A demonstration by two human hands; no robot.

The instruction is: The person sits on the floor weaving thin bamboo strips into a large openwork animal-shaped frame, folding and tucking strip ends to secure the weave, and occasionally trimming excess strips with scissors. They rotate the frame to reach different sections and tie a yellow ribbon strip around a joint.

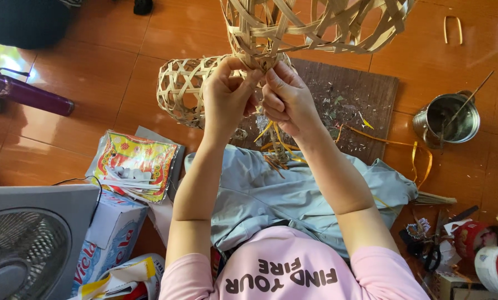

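- Woven bamboo basket frame [315, 25] runs off the top edge of the picture, so its full shape cannot be made out; only its open lattice of pale strips and its lower end show.
- Left hand [227, 97] pinches the strip ends at the basket's lower end, thumb and fingers closed on them.
- Right hand [288, 100] grips the same bundle of strip ends from the other side, fingers curled tight; the two hands touch each other.
- Second bamboo basket [179, 91], smaller and lying on its side, sits just behind the left hand, which covers its right part.
- Yellow and orange strips [274, 144] hang under the hands; how they join the weave is hidden by the fingers.
- Dark wooden board [360, 94] lies on the floor beyond the lap, strewn with scraps, its near edge covered by grey cloth.
- Metal can [449, 119] stands to the right with a thin stick in it.
- Purple bottle [27, 94] lies at far left on the floor.
- Box fan [27, 244] fills the near left corner, cut off by the edge.
- Colourful printed packet [135, 164] rests on a cardboard box beside the fan.
- Tape rolls [490, 261] and scissors [429, 253] crowd the near right corner, partly cut off.
- Floor [93, 72] is glossy orange-brown tile.
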